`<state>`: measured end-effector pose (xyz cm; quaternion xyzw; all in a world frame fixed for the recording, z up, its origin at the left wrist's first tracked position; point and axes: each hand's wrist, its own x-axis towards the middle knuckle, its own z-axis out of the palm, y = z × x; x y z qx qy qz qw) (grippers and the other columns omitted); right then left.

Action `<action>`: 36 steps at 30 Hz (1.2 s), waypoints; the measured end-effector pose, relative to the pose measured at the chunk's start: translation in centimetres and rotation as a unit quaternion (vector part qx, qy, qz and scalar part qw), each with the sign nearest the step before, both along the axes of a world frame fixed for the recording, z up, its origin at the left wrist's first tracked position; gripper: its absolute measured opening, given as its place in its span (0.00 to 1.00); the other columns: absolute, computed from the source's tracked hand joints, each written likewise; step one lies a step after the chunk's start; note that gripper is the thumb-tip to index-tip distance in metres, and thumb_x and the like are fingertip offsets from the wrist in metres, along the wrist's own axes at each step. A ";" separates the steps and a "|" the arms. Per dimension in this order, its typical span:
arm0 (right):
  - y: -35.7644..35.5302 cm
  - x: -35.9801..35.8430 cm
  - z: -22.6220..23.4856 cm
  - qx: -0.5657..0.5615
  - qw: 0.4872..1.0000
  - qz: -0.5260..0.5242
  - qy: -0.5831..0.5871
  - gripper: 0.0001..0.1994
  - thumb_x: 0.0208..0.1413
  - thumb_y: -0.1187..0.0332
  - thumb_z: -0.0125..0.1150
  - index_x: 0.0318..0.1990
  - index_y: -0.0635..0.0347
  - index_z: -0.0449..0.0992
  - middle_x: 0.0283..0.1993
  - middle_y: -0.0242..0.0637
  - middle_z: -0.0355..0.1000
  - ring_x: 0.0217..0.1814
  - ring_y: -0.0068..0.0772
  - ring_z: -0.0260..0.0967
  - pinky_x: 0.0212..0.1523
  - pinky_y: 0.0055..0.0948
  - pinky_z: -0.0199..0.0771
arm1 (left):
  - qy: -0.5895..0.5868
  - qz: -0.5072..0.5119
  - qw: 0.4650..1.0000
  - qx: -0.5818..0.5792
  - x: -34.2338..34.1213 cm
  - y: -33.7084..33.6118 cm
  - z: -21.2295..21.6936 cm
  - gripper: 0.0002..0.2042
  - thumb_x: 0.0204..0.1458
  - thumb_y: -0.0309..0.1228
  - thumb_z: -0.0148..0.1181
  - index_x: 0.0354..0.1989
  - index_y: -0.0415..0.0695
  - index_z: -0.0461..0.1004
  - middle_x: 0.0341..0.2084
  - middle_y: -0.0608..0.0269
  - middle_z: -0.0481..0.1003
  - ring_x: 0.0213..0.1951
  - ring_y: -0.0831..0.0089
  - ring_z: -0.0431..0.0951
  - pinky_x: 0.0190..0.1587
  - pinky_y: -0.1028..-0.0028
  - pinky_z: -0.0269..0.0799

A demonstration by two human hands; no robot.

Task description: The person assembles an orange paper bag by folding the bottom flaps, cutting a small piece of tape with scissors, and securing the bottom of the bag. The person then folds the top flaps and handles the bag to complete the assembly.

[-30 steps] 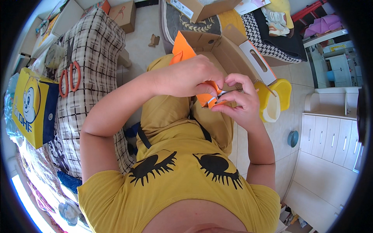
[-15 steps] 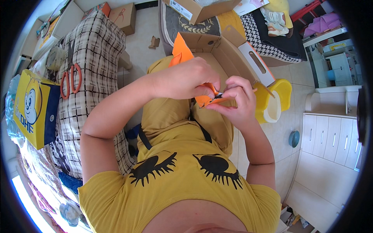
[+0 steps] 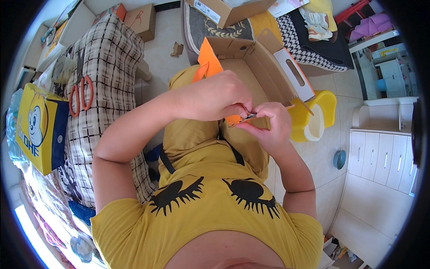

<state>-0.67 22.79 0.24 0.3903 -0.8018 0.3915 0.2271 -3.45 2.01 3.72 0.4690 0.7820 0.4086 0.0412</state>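
An opened cardboard box [image 3: 273,67], brown inside and orange outside, rests at my knees. Its far right side has a white panel [image 3: 293,74] with a handle slot. My left hand [image 3: 224,96] is closed on the box's near edge, thumb and fingers pinching the orange card [image 3: 233,120] there. Close beside it, my right hand [image 3: 271,121] also pinches that edge, its thumb below and fingers above. A small dark and white bit shows between the fingertips, too small to name. An orange flap [image 3: 208,58] stands up past my left hand.
At the left, scissors with orange handles [image 3: 81,96] lie on a checked cloth [image 3: 107,58] beside a yellow and blue box [image 3: 40,127]. A yellow plastic potty seat [image 3: 329,110] stands right of the box. Another carton [image 3: 230,13] sits on the far cushion.
My right hand's raised fingers have come down onto the edge. My left fingers have closed over the orange card, and less of it shows between the hands.
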 end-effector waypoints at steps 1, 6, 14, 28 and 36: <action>0.0 0.0 0.0 0.005 1.000 -0.003 -0.003 0.25 0.29 0.59 0.78 0.32 0.54 0.66 0.28 0.29 0.71 0.28 0.34 0.68 0.31 0.31 0.65 | 0.001 0.000 1.000 -0.003 0.0 0.0 0.0 0.05 0.45 0.26 0.62 0.31 0.43 0.75 0.26 0.65 0.74 0.33 0.65 0.72 0.43 0.68 0.63; 0.2 0.1 0.1 0.035 0.999 -0.008 -0.038 0.25 0.28 0.60 0.78 0.32 0.54 0.66 0.27 0.29 0.70 0.27 0.35 0.67 0.31 0.31 0.64 | -0.007 0.000 1.000 -0.009 0.1 0.0 0.0 0.05 0.45 0.26 0.62 0.30 0.43 0.75 0.26 0.65 0.74 0.33 0.65 0.72 0.43 0.68 0.63; 0.0 0.5 0.9 0.061 0.992 -0.022 -0.107 0.25 0.28 0.62 0.78 0.31 0.54 0.66 0.27 0.29 0.69 0.28 0.35 0.67 0.33 0.32 0.64 | -0.011 -0.006 0.999 -0.036 0.1 0.2 0.4 0.05 0.45 0.27 0.62 0.30 0.43 0.75 0.25 0.66 0.75 0.32 0.66 0.73 0.44 0.68 0.62; 0.1 0.2 1.3 0.025 0.961 0.002 -0.277 0.27 0.28 0.66 0.78 0.33 0.57 0.63 0.29 0.34 0.70 0.32 0.38 0.68 0.34 0.34 0.65 | -0.051 0.004 0.999 -0.007 0.1 0.6 0.3 0.05 0.42 0.26 0.64 0.28 0.43 0.76 0.22 0.64 0.75 0.28 0.64 0.73 0.42 0.68 0.63; 0.0 -0.1 1.9 0.019 0.952 0.027 -0.303 0.26 0.31 0.70 0.77 0.35 0.58 0.62 0.31 0.35 0.70 0.33 0.36 0.70 0.35 0.31 0.70 | -0.068 0.011 0.998 0.010 0.2 0.4 0.4 0.06 0.41 0.25 0.65 0.28 0.43 0.75 0.23 0.65 0.76 0.29 0.64 0.73 0.41 0.68 0.64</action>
